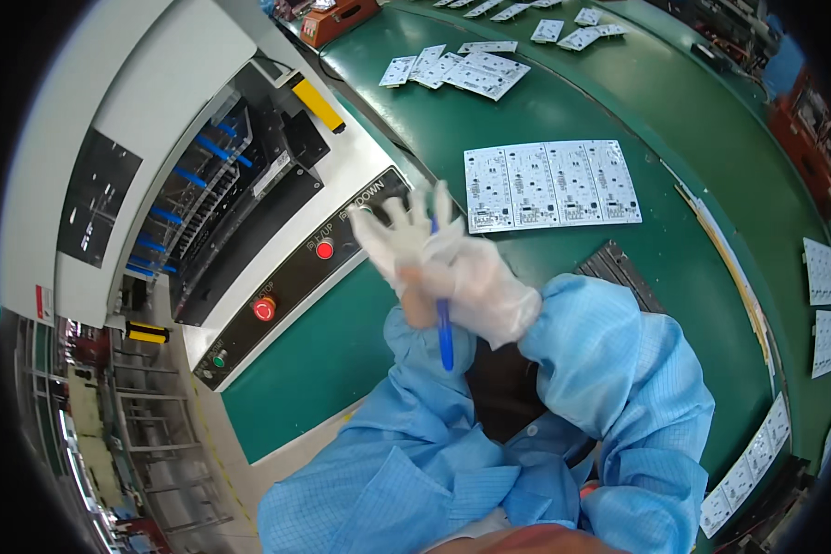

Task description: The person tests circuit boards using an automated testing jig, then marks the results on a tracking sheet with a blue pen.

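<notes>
White gloves cover both my hands, which meet in front of me over the green bench. My left hand (392, 235) is raised with its fingers spread, and a strip of bare wrist shows below the glove. Across that wrist lies my right hand (485, 282), somewhat blurred and closed around a blue pen (445, 337) that points down toward me. Whether its fingers also grip the left glove's edge cannot be made out. Just beyond the hands, a white panel of circuit boards (552, 185) rests flat on the green bench (415, 120).
On the left stands a white machine (180, 60) with red buttons (324, 249) and blue rods (214, 148) inside. Loose white boards (487, 74) lie at the back. More boards (748, 466) line the right side. A dark ridged piece (623, 272) sits behind my right sleeve.
</notes>
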Tool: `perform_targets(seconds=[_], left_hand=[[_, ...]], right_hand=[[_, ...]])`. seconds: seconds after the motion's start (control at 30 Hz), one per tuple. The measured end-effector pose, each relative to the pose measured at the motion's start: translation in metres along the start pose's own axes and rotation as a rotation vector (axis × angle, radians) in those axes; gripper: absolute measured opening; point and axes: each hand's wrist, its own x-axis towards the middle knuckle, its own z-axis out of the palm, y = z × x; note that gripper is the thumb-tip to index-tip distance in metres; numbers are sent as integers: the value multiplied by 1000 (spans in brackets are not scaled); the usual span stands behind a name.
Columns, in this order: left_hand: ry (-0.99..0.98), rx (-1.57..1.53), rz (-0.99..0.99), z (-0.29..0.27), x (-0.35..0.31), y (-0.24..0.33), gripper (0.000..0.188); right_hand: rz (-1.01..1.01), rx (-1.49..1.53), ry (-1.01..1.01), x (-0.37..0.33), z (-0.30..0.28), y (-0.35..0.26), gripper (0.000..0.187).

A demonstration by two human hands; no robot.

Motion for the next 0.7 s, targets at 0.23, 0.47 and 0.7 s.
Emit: perform_targets(seconds=[0.23,0.47,0.7], left_hand=[[-42,386,345,-9,25,10,59],[15,585,192,-44,45,46,59],[203,1102,118,-144,77,140,47]], right_hand=[[470,766,126,-5,28,-13,12],[-276,-238,0,-7,7,18,25],[-66,-876,-66,-12,-73,27,41]])
